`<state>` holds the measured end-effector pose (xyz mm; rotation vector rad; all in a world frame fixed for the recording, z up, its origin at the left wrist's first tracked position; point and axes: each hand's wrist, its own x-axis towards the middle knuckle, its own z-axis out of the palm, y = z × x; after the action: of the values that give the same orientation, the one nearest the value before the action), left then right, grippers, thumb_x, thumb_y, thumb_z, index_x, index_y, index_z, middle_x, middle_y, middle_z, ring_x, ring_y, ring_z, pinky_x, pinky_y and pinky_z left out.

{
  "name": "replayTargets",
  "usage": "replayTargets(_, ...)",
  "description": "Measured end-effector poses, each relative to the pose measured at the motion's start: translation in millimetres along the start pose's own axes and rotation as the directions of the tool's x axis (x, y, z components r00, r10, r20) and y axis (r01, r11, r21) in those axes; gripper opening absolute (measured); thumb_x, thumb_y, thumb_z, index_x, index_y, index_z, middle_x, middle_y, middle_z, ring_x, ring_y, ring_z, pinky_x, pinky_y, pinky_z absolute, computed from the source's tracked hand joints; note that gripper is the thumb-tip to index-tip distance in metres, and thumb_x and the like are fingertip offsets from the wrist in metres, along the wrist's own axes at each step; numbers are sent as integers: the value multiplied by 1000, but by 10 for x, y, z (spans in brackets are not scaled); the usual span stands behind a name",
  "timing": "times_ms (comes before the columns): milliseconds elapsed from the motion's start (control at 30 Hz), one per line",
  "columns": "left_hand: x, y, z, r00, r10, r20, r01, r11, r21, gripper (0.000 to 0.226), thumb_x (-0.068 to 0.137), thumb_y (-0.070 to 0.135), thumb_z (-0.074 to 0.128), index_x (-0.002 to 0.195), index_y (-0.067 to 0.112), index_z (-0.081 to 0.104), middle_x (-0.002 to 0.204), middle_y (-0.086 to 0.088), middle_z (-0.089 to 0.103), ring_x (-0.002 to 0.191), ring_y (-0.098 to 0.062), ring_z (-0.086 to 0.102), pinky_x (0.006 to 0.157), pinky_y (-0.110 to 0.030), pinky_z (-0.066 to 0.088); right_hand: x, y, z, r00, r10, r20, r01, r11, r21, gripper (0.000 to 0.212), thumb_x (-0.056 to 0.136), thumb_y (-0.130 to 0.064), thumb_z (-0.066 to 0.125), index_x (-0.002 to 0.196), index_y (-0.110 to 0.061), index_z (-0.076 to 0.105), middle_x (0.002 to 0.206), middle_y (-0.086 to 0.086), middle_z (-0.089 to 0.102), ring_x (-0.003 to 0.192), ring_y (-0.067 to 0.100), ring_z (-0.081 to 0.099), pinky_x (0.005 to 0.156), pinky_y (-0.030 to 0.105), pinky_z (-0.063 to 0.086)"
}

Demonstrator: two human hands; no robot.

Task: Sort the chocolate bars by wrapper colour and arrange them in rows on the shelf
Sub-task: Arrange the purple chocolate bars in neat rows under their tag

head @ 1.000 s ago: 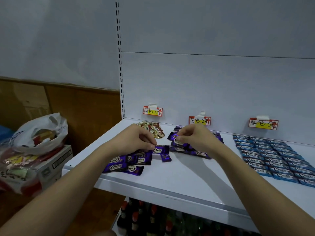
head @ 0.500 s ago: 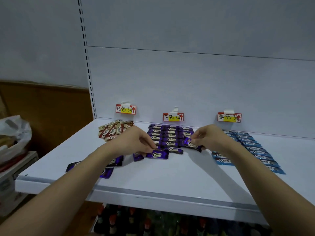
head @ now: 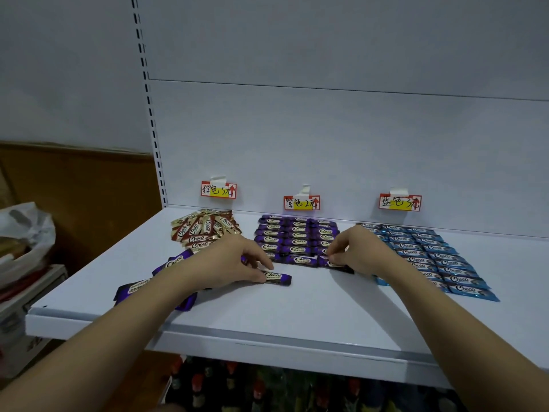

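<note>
head view: left hand (head: 234, 263) pinches a purple bar (head: 277, 278) just in front of the purple block (head: 297, 237); right hand (head: 356, 251) pinches another bar (head: 341, 266) at the block's front-right corner. advice: butt ends flush, keep rows parallel.

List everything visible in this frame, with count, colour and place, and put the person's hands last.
shelf: one, white, across the middle.
price tags: three, red and yellow, on the back panel.
brown bars: a loose heap, brown and cream, back left.
purple rows: neat rows, count unclear, purple, back centre.
loose purple bars: several, purple, front left, partly under the left forearm.
blue rows: neat rows, blue, right side.
plastic bag: one, white, far left beside the shelf.
bottles: many, dark, below the shelf.
left hand: holds one purple bar flat on the shelf.
right hand: pinches a purple bar at the front row.
</note>
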<state>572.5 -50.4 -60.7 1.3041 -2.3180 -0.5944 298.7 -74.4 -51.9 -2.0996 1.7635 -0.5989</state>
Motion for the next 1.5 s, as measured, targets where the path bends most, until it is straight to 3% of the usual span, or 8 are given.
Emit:
replayTargets(200, -2, -98, -27, 1000, -29, -11, 29, 996, 82, 14, 82, 29, 75, 94, 36, 76, 90, 21, 68, 88, 11, 56, 68, -6, 40, -42, -138, 106, 984, -178, 30, 180, 982, -59, 12, 83, -24, 74, 95, -23, 76, 88, -13, 65, 73, -2, 53, 60, 7, 36)
replayTargets(333, -25, -174, -93, 997, -51, -54, 58, 988, 145, 15, 83, 29, 73, 96, 35, 75, 92, 21, 68, 88, 7, 56, 72, -9, 40, -37, -126, 174, 980, -194, 33, 196, 976, -95, 18, 83, -17, 71, 100, -22, 76, 100, -3, 70, 87, 12, 59, 75, 23, 45)
replayTargets(533, -2, -158, -57, 998, -34, -58, 42, 987, 157, 19, 81, 35, 74, 101, 34, 74, 94, 18, 68, 89, -2, 58, 79, -23, 50, -95, -172, 235, 958, -282, -44, 276, 956, -96, 14, 85, -17, 69, 97, -21, 74, 96, -4, 64, 87, 12, 56, 73, 22, 41)
replayTargets(667, 10, -156, -13, 997, 0, -74, 12, 986, 169, 20, 84, 29, 73, 103, 31, 75, 99, 15, 70, 92, -1, 58, 80, -19, 49, -296, -263, 401, 928, -372, -20, 373, 925, 75, 9, 85, -25, 67, 91, -29, 74, 90, -14, 62, 85, 4, 56, 78, 23, 47)
replayTargets(967, 60, -150, 56, 992, 41, -118, -21, 987, 162, 19, 84, 23, 73, 101, 30, 77, 102, 12, 72, 91, -1, 61, 83, -18, 50, -385, -274, 540, 920, -383, -85, 389, 919, 68, 10, 88, -25, 66, 87, -27, 75, 89, -13, 61, 89, 9, 51, 81, 22, 40)
replayTargets(1233, 0, -148, 36, 987, 49, -150, -25, 987, 156, 20, 84, 24, 73, 104, 28, 75, 105, 13, 70, 90, 3, 57, 75, -5, 44, -397, -271, 536, 921, -384, -72, 388, 920, 51, 10, 90, -28, 65, 90, -29, 75, 90, -15, 59, 90, 8, 51, 81, 24, 42)
replayTargets(1367, -203, -147, -104, 963, -5, -269, 23, 998, 63, 17, 87, 24, 69, 102, 32, 74, 104, 17, 67, 92, 3, 57, 79, -18, 51, -409, -319, 507, 924, -377, -66, 381, 921, 78, 10, 89, -26, 64, 88, -29, 74, 88, -16, 61, 88, 4, 54, 81, 23, 45)
replayTargets(1500, -538, -258, -277, 914, -87, -396, 94, 996, 0, 16, 88, 25, 68, 97, 36, 72, 96, 25, 63, 90, 10, 56, 75, -14, 46, -371, -501, 503, 924, -375, -72, 381, 911, 158, 11, 88, -23, 64, 91, -25, 75, 91, -12, 65, 84, 4, 58, 75, 21, 46)
